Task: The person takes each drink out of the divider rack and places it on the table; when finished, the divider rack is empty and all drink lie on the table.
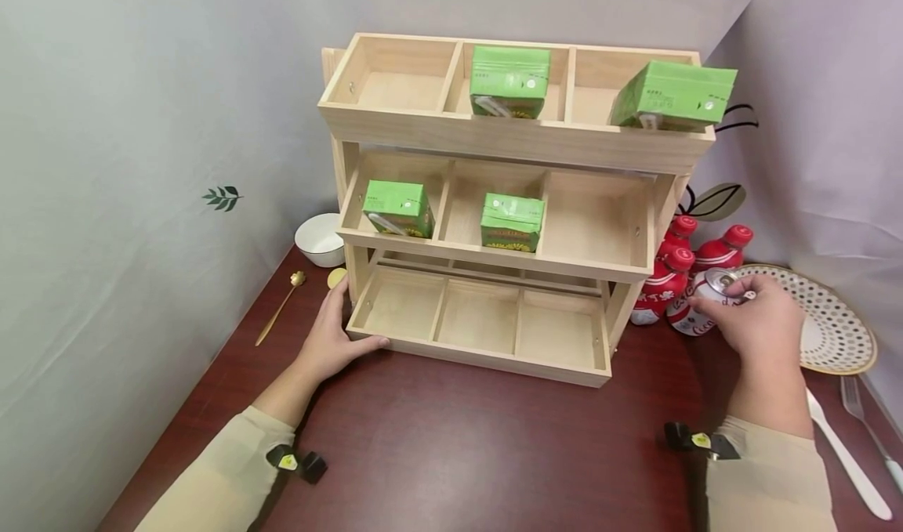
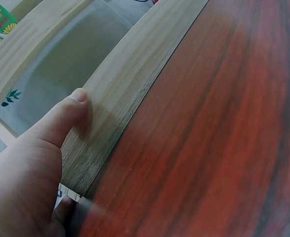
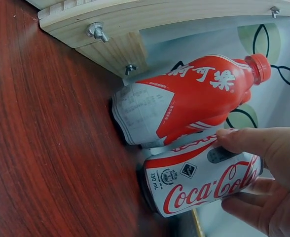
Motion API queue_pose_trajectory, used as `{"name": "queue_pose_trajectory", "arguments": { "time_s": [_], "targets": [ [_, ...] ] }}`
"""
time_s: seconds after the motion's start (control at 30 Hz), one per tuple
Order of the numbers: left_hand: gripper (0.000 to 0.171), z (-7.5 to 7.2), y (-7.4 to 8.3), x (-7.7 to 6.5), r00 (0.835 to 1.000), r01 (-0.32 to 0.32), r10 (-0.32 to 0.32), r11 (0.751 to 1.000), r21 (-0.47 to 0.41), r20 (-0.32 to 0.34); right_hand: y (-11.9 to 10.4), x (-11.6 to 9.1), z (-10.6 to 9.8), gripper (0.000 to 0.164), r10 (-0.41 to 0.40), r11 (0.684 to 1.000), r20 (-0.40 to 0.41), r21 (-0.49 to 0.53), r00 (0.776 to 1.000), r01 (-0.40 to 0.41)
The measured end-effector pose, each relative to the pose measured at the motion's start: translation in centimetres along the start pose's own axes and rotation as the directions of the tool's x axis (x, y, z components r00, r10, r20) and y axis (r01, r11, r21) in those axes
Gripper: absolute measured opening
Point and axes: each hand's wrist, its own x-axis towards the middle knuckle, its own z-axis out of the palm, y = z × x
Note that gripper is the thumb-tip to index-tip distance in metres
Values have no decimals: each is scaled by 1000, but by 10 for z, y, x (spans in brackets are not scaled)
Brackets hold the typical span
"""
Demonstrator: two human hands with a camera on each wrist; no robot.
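A three-tier wooden shelf [image 1: 487,366] stands on the table, each tier split into three compartments. My left hand [image 1: 328,342] holds its lower left corner, the thumb lying on the front board [image 2: 130,69] and the fingers around the side, mostly hidden. To the right of the shelf, my right hand [image 1: 765,320] grips a white and red Coca-Cola can [image 3: 199,177] near its top, thumb on one side and fingers on the other. Beside the can are red Coca-Cola bottles [image 3: 199,94]. Green drink cartons [image 1: 511,222] occupy several compartments of the top and middle tiers; the bottom tier holds nothing.
At the right lie a dotted plate [image 1: 839,332], a white-handled knife [image 1: 850,461] and a fork [image 1: 868,422]. A white bowl [image 1: 320,238] and a gold spoon [image 1: 281,309] are on the left. Grey-white cloth walls [image 1: 141,164] enclose the table [image 1: 494,454].
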Motion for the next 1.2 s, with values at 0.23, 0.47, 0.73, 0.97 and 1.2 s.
{"name": "queue_pose_trajectory", "arguments": {
  "time_s": [0.23, 0.47, 0.73, 0.97, 1.2],
  "targets": [
    [122, 0, 0, 1, 1000, 8, -8, 1000, 5, 4, -6, -4, -2, 58, -10, 1000, -34, 10, 999, 11],
    [121, -2, 13, 1, 1000, 4, -4, 1000, 7, 1, -13, -5, -6, 57, 3, 998, -164, 58, 986, 7],
    [120, -3, 22, 0, 1000, -16, 16, 1000, -3, -3, -34, -9, -13, 36, 7, 962, -524, 234, 852, 137],
    [122, 0, 3, 1, 1000, 1, -1, 1000, 10, 0, -71, -31, -22, 33, -76, 869, -728, 287, 681, 403],
    [121, -1, 2, 0, 1000, 8, -8, 1000, 17, -2, -116, -55, -26, 34, -152, 724, -834, 272, 531, 634]
  ]
}}
